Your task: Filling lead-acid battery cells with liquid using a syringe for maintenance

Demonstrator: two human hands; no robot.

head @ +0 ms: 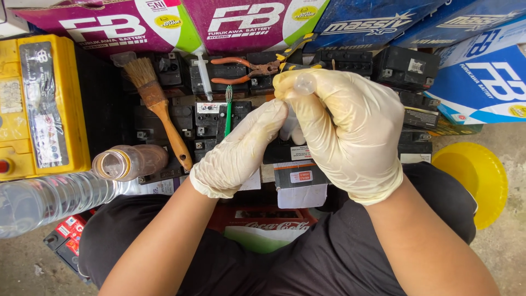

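Both hands wear thin cream gloves & meet in the middle, above rows of small black batteries [219, 118]. Right hand [350, 129] is curled, fingers bent down, & the left hand [241, 151] pinches at its fingertips; a bit of loose glove tip [303, 83] sticks up on top. Can't tell if anything else is held between them.

Both arms come up from the lap, bent in toward each other.

Just past the hands: orange-handled pliers [244, 71], a white syringe [204, 77], a green thin tool [228, 112]. Left of them lies a wood-handled brush [159, 107], then an open clear bottle [71, 192] & a big yellow battery [44, 104]. Right side: a yellow bowl [476, 178] on the floor. Boxes wall off the far edge, so it's tight all round.
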